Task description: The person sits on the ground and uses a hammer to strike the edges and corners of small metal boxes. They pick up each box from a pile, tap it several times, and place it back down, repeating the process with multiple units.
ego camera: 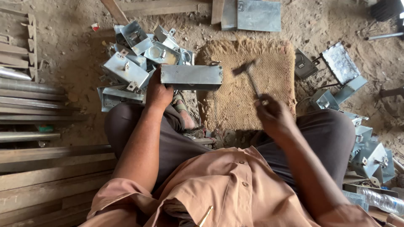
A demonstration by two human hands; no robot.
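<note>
My left hand (158, 92) grips a grey sheet-metal box (191, 77) by its left end and holds it on its side at the left edge of a coarse brown fibre mat (269, 71). My right hand (273, 115) is closed around the handle of a small hammer (247, 73). The hammer's head is blurred and raised over the mat, just right of the box and apart from it. I sit on the ground with both knees bent; a sandalled foot shows below the box.
A heap of similar metal boxes (139, 54) lies behind my left hand. More boxes (370, 155) and a flat lid (340, 63) lie at the right. Metal bars and wooden planks (33, 105) fill the left. A metal sheet (257, 16) rests beyond the mat.
</note>
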